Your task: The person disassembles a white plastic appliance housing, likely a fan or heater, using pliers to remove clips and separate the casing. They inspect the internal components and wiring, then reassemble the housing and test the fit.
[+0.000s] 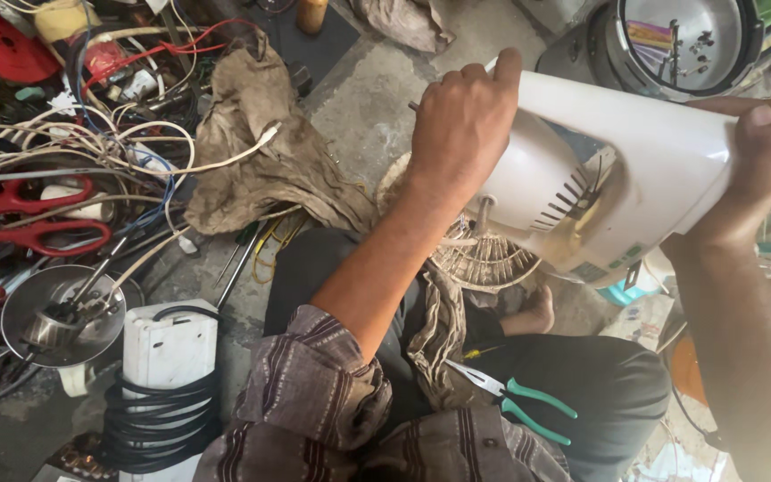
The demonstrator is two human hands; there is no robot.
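Upper right of frame: left hand [461, 120] and right hand [760, 170] both clamped around white fan housing [662, 161]; housing unopened, pliers [515, 397] idle on lap.

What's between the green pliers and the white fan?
In the head view, a crumpled rag on the lap lies between the pliers and the fan, plus a wire grille.

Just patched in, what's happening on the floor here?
A seated person grips a white plastic fan body with both hands: the left hand on its upper end, the right hand on its far side. Green-handled pliers rest on the person's lap. Red-handled scissors lie among tangled wires at the left.
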